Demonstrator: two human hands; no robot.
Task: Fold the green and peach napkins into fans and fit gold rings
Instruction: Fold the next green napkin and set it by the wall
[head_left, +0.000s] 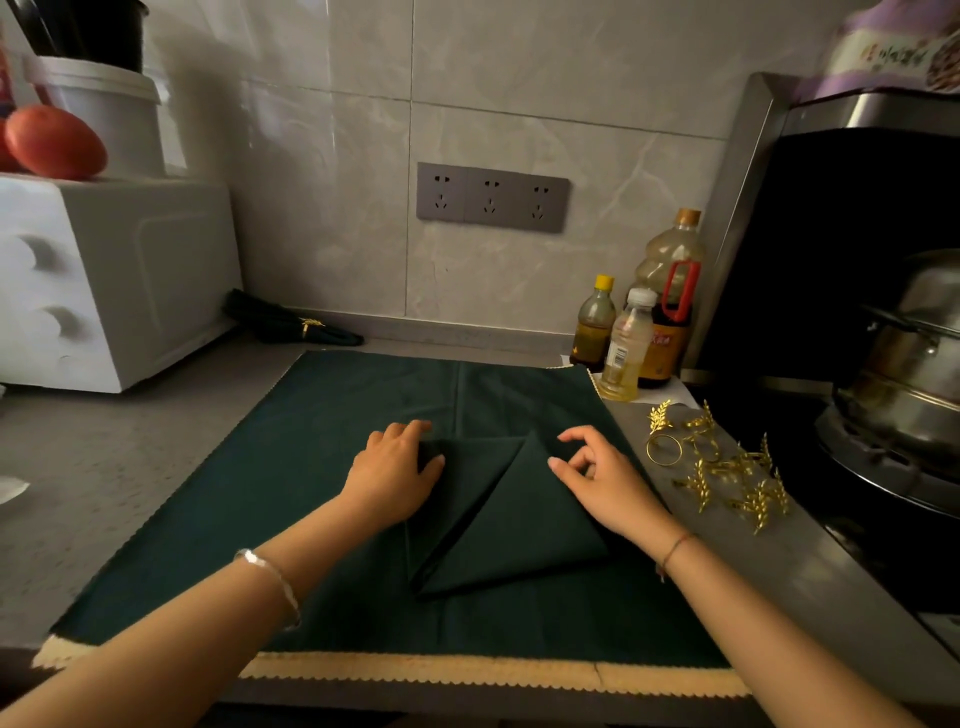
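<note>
Counter (130, 467): green napkin (509, 519) lies half-folded on a mat (260, 519), gold rings (727, 478) beside it.
Grip: left hand (395, 467) pinches its left corner; right hand (602, 473) curled, grasp unclear.
Risk: the loose fold may slide open.

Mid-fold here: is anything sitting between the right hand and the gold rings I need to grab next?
Nothing visible does. The gold rings lie on bare counter just right of the right hand, beyond the edge of the green cloth. The bottles stand behind them, clear of the path.
</note>
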